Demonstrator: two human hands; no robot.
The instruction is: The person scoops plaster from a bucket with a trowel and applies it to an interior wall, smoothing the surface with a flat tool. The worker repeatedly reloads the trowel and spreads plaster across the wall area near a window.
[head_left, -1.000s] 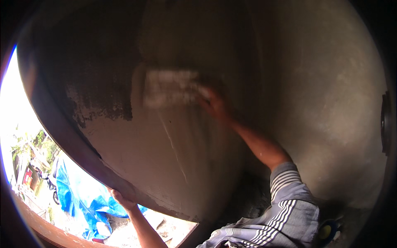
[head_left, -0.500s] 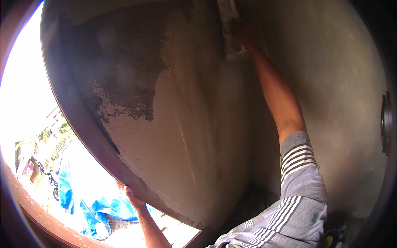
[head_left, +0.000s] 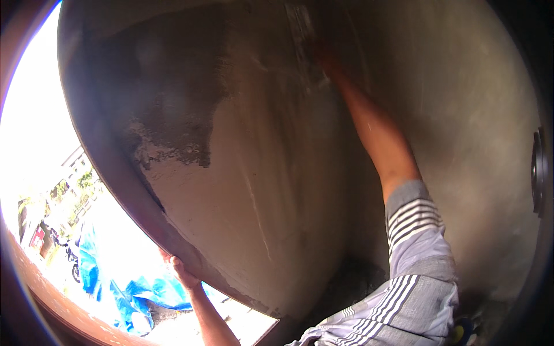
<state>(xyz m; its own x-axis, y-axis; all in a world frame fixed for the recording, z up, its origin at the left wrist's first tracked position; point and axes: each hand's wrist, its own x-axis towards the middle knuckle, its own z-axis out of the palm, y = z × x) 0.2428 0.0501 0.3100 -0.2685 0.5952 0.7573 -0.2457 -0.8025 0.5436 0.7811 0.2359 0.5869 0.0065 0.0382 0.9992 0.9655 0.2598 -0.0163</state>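
Observation:
My right hand (head_left: 320,55), blurred by motion, is raised high on the curved, cement-coated surface (head_left: 271,173), holding a flat trowel (head_left: 301,37) against it with the blade roughly upright. Around it the coating shows a darker patch at the upper left and lighter, smoother streaked plaster below. My left hand (head_left: 183,272) grips the lower left edge of this surface, its thumb showing and most fingers hidden behind the rim.
A lighter curved wall (head_left: 473,144) fills the right, and my striped sleeve is below. Beyond the bright opening at left are a blue tarp (head_left: 124,303), greenery (head_left: 83,181) and a parked motorbike (head_left: 75,265). An orange-brown ledge (head_left: 66,311) runs along the lower left.
My right hand and trowel have risen from mid-surface, where the blade lay sideways, turned upright, then shifted slightly left. The view has also shifted, while my left hand stays on the edge.

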